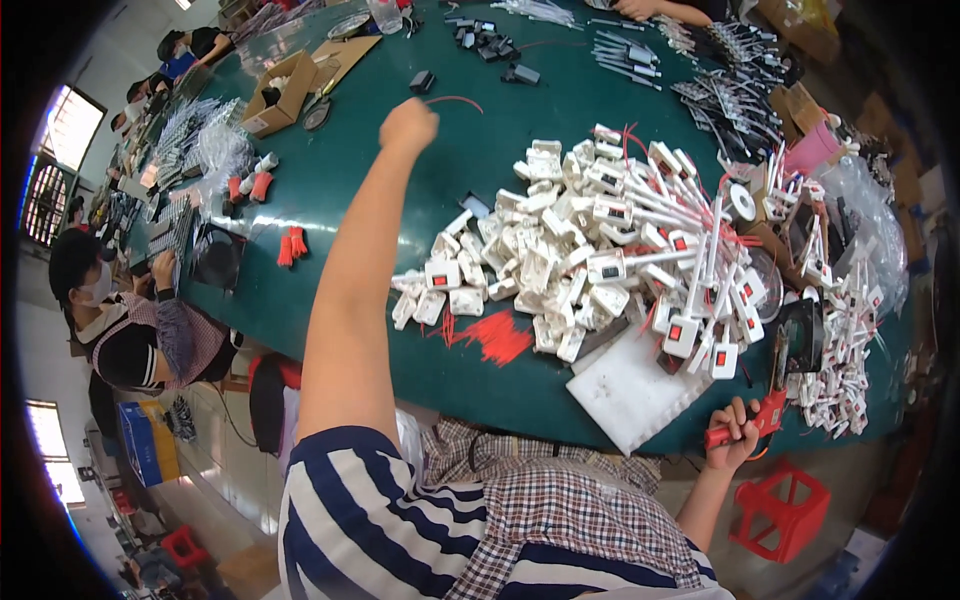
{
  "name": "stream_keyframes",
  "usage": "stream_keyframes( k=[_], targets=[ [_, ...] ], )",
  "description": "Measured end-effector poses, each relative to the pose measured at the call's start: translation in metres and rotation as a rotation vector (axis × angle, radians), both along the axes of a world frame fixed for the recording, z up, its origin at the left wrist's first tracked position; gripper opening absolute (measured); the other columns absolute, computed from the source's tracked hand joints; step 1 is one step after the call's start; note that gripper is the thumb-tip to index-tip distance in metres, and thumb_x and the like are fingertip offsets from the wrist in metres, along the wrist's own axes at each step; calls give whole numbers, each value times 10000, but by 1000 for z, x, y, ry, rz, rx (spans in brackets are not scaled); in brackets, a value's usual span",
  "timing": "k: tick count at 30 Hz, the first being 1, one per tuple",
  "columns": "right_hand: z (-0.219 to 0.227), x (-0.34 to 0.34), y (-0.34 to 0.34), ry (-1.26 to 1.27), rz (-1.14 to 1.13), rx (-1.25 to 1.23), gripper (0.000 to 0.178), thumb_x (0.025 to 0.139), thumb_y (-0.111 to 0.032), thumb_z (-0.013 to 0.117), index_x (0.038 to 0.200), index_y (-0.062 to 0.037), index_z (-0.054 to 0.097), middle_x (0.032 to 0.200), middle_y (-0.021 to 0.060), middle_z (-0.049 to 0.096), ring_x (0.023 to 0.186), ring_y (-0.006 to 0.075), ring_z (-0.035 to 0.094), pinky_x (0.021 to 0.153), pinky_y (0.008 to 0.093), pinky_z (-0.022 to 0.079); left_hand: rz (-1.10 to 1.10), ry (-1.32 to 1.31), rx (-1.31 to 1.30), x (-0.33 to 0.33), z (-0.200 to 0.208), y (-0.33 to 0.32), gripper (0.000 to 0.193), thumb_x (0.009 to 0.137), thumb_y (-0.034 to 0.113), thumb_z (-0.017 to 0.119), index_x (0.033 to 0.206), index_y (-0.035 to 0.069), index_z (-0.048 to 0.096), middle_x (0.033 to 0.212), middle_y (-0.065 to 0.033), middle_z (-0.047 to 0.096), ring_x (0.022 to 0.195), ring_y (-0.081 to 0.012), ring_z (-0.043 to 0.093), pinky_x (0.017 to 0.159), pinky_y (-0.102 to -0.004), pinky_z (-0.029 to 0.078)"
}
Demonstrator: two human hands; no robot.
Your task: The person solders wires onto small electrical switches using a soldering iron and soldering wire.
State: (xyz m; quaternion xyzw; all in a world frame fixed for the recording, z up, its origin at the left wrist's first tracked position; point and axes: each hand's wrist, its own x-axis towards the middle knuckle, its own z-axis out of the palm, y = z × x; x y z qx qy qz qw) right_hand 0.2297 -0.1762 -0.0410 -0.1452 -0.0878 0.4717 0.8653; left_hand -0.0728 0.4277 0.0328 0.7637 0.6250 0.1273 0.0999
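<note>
My left hand (408,127) reaches far across the green table, its fingers curled closed. A thin red wire (458,99) curves out beside the fingers; what they enclose is hidden. Just beyond lies a small black block (422,82). At the right front edge, my right hand (732,436) is wrapped around the red handle of a soldering gun (770,412), its long tip pointing up and away from me. Between the hands spreads a large heap of white plastic housings (560,230), several with red or black switches and white tubes. Short red wires (498,338) lie at its near edge.
A white foam sheet (637,390) lies at the front edge. More black blocks (485,40) and an open cardboard box (280,95) are farther back. Red bundles (291,246) sit on the left. A co-worker (130,310) sits at left; a red stool (782,510) stands lower right.
</note>
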Motion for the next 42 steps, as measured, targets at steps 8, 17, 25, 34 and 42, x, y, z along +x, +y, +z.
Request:
stream_keyframes(
  k=[8,17,25,34,42],
  targets=[
    [-2,-3,-2,-3,-40,-32,294,838,7,558,1117,-67,500,810,27,395,631,93,475,861,347,449,2,30,181,-43,-89,64,305,918,312,523,1126,138,663,1277,-120,569,1121,-314,579,914,-465,478],
    [0,-4,0,9,-74,-76,293,821,-2,561,1096,-86,503,821,30,423,626,88,475,839,347,460,59,-276,173,-22,-45,45,331,820,222,681,1092,35,649,801,-78,713,765,-253,681,708,-369,539],
    [1,-2,4,1,-58,-79,291,812,0,558,1085,-88,505,823,30,427,615,87,469,846,350,455,-186,-1259,-73,44,13,55,265,808,34,683,1055,-44,628,848,-118,697,719,-145,676,616,-231,539],
    [-7,-2,-10,-10,-107,-120,253,835,-34,557,1060,-113,470,820,41,438,629,101,495,846,385,453,-196,-728,-99,190,-3,134,149,837,146,695,916,21,676,815,-84,693,797,-156,690,655,-260,550],
    [-13,0,-23,0,-142,-189,260,836,-63,566,1074,-128,482,810,37,470,609,85,510,804,385,490,-263,143,238,256,-52,185,305,849,155,616,1129,33,612,1209,-191,556,994,-364,633,807,-431,535]
  ],
)
